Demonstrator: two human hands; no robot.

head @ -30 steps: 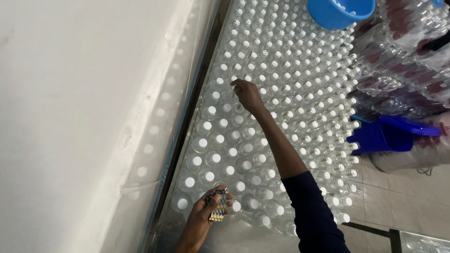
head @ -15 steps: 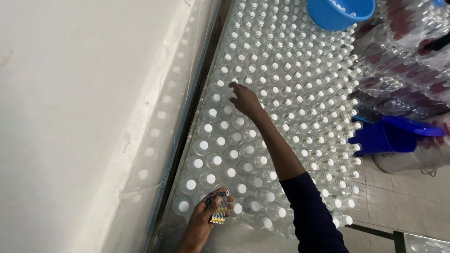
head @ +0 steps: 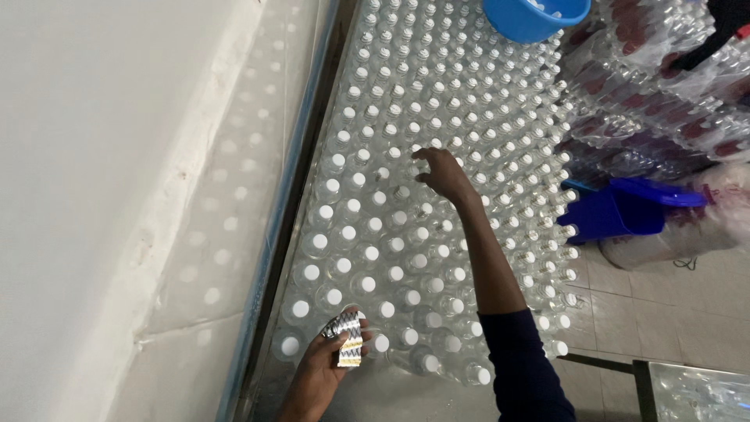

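Note:
A large field of clear plastic bottles with white caps (head: 437, 156) stands upright in rows on the floor. My right hand (head: 440, 172) reaches out over the middle rows, fingers curled down onto a bottle cap. My left hand (head: 328, 359) is near the front edge, gripping a small stack of patterned labels (head: 349, 337) with zigzag print, held just above the nearest bottles.
A white wall and a metal frame rail (head: 293, 195) run along the left. A blue bowl (head: 531, 16) sits on the far bottles. A blue dustpan-like scoop (head: 617, 211) and shrink-wrapped bottle packs (head: 664, 86) lie at the right, on tiled floor (head: 664, 312).
My right hand has drifted slightly toward me and to the right across the bottle rows. My left hand with the labels has stayed almost in place.

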